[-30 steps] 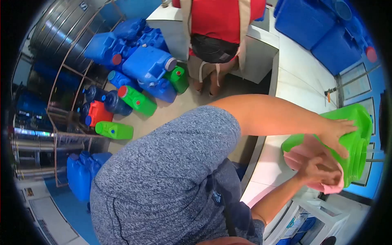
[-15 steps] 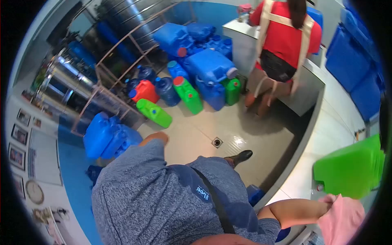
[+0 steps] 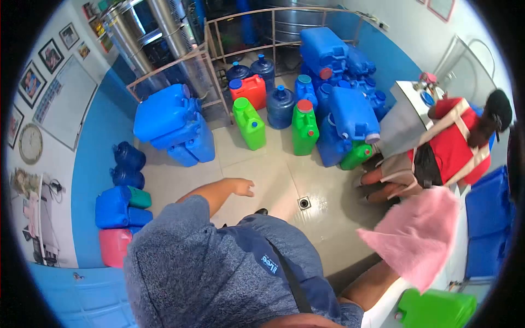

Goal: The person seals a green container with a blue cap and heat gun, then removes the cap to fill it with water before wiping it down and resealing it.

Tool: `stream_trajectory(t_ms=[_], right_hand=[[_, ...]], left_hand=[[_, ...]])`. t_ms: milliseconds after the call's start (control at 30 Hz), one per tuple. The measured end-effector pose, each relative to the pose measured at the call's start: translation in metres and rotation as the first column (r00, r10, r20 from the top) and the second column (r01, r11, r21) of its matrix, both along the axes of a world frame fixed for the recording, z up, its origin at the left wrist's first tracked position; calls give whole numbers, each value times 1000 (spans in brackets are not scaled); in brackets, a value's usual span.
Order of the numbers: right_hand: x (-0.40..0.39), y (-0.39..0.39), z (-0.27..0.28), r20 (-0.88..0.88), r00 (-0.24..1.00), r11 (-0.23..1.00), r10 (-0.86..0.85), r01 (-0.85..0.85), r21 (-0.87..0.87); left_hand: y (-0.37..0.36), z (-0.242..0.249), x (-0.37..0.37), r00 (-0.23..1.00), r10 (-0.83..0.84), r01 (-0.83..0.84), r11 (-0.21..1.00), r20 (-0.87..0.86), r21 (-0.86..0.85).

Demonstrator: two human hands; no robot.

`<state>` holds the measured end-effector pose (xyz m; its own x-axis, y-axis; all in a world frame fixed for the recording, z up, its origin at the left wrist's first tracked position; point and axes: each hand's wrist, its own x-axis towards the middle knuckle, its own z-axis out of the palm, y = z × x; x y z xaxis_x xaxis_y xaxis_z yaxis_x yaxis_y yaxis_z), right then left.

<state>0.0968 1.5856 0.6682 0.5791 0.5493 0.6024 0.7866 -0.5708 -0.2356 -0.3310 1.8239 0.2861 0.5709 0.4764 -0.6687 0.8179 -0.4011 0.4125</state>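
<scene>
At the near right, a green jug [image 3: 435, 310] rests on the white tabletop [image 3: 387, 302]. Just beyond it, a pink cloth [image 3: 418, 238] is in the air at the end of the right forearm [image 3: 374, 284], gripped by the right hand, whose fingers are hidden behind it. Farther left, the left hand [image 3: 243, 187] is empty, fingers loosely bent, over the tiled floor [image 3: 257, 164]. A drain [image 3: 304, 203] lies to its right. Beyond the cloth, a person in red [image 3: 473, 134] bends forward; at the far middle, a red jug [image 3: 252, 92] stands among others.
</scene>
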Motion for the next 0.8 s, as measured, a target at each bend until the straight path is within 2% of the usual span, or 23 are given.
stream_trajectory(t_ms=[33, 67, 100, 133, 200, 267, 333, 400, 433, 467, 500, 533, 567, 600, 633, 667, 700, 767, 800], right_hand=[[-16, 25, -3, -136, 958, 965, 253, -239, 110], [-35, 46, -6, -251, 851, 883, 461, -411, 229], [-54, 63, -9, -324, 743, 807, 586, -503, 309], [-74, 76, -15, -378, 659, 760, 650, -552, 345], [-115, 98, -34, -471, 541, 713, 697, -599, 366], [-143, 116, -75, -530, 508, 720, 679, -603, 343], [-161, 130, -113, -566, 511, 743, 647, -590, 317], [-169, 140, -139, -590, 526, 768, 612, -572, 287], [-169, 145, -147, -597, 537, 782, 596, -556, 280], [-167, 147, -152, -607, 542, 797, 581, -529, 292], [-164, 149, -156, -618, 542, 812, 569, -490, 318], [-165, 153, -161, -637, 520, 818, 569, -434, 377], [-169, 156, -157, -645, 444, 783, 622, -336, 524], [-172, 158, -154, -633, 362, 723, 685, -230, 651], [-168, 159, -154, -594, 473, 759, 651, -379, 530], [-172, 160, -145, -597, 473, 761, 648, -376, 529], [-176, 161, -131, -493, 675, 830, 549, -511, 225], [-182, 160, -132, -318, 822, 840, 473, -529, -119], [-180, 152, -151, -436, 789, 853, 433, -515, -84]], left_hand=[[-2, 14, 5, 998, 14, -11, 998, 55, -54], [1, 16, 3, 997, 29, -26, 998, 65, -54], [1, 18, -1, 987, 75, -63, 994, 140, -88], [1, 17, -10, 970, 122, -97, 987, 212, -125], [3, 7, -42, 963, 157, -132, 983, 218, -124], [9, -33, -94, 916, 317, -275, 942, 246, -190], [16, -61, -153, 985, 123, -125, 992, 121, 6], [11, -82, -217, 944, 273, -278, 960, -186, -3], [4, -98, -253, 900, 317, -318, 947, -298, 46], [4, -75, -265, 804, 322, -391, 919, -501, -38], [2, -93, -309, 841, 200, -282, 955, -503, -92], [1, -76, -313, 859, 185, -220, 975, -478, -18], [3, -55, -319, 875, 173, -166, 985, -452, 55], [16, -51, -314, 879, 153, -143, 988, -451, 55], [27, -48, -308, 858, 211, -239, 971, -469, 0], [34, -49, -304, 827, 272, -340, 939, -491, -53], [48, -58, -287, 852, 210, -248, 969, -480, -16], [73, -81, -260, 918, 288, -279, 958, -273, 69], [91, -79, -231, 905, 319, -346, 937, -282, -50]])
